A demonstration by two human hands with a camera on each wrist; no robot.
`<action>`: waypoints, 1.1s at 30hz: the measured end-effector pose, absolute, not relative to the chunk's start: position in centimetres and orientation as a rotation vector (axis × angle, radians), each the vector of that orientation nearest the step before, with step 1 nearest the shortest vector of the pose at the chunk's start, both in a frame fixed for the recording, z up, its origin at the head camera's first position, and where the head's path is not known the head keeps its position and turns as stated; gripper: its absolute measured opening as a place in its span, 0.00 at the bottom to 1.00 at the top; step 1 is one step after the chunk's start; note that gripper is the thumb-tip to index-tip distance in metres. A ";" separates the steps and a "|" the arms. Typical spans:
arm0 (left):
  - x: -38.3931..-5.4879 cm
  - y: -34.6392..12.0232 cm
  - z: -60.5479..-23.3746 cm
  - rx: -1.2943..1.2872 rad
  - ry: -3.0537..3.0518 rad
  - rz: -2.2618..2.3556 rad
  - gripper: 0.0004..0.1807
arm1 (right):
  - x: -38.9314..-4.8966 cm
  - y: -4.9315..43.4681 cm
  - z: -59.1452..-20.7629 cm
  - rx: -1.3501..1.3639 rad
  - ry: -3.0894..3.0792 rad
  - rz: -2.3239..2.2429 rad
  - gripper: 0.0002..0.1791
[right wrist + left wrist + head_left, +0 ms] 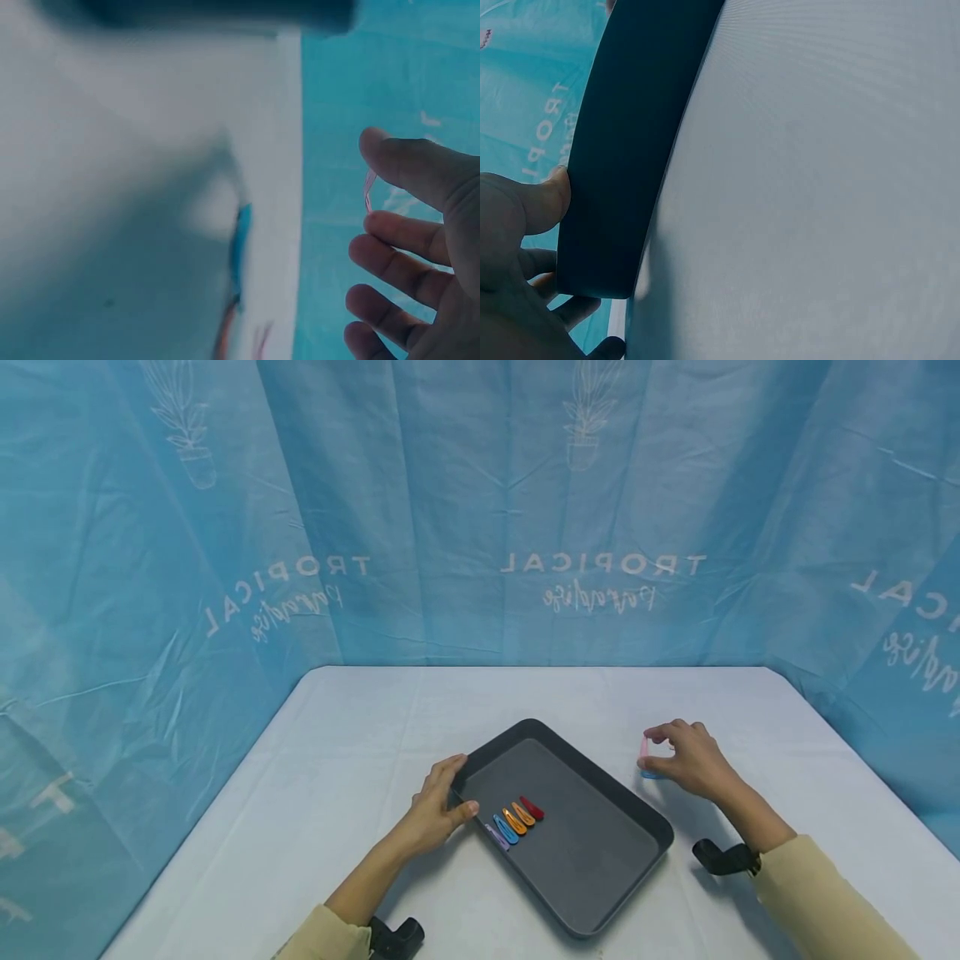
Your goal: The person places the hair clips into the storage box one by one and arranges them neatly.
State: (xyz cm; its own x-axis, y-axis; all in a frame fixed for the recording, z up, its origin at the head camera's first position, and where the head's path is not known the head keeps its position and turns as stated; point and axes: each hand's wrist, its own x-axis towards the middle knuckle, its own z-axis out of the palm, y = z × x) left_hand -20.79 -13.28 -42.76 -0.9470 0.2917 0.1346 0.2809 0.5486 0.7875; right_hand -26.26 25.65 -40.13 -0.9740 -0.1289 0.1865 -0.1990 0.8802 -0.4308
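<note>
A dark grey baking tray (592, 827) lies at an angle on the table. My left hand (438, 810) grips its left corner; in the left wrist view the thumb (549, 199) touches the rim of the tray wall (622, 172). Inside the tray, near that corner, several snap hair clips lie in a row, among them a purple one (497, 837), a blue one (506, 829) and a red one (532, 808). Beyond the tray's right side, my right hand (692, 760) pinches a pink hair clip (368, 192) between thumb and forefinger, above a blue hair clip (239, 244) on the table.
An orange-brown clip (225, 330) and a blurred pinkish one (261, 341) lie near the loose blue clip. White cloth (360, 727) covers the table. Blue printed sheets (450, 510) hang behind it and at both sides.
</note>
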 end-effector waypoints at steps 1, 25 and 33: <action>-20.8 -13.3 -42.8 0.511 2.757 1.396 0.38 | -26.2 25.4 -39.9 0.265 -2.891 0.692 0.28; -20.9 -13.2 -43.0 0.520 2.785 1.379 0.39 | -25.9 19.8 -37.0 0.677 -2.791 0.743 0.28; -20.8 -13.2 -42.9 0.514 2.784 1.380 0.39 | -26.0 17.6 -37.0 0.835 -2.786 0.735 0.28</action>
State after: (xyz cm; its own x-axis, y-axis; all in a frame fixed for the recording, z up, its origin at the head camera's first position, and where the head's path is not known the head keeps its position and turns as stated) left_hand -20.82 -13.16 -42.94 -0.9467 0.2850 0.1499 0.2919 0.5629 0.7733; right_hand -26.04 17.64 -36.99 -0.8357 -0.4799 0.2671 -0.5492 0.7262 -0.4135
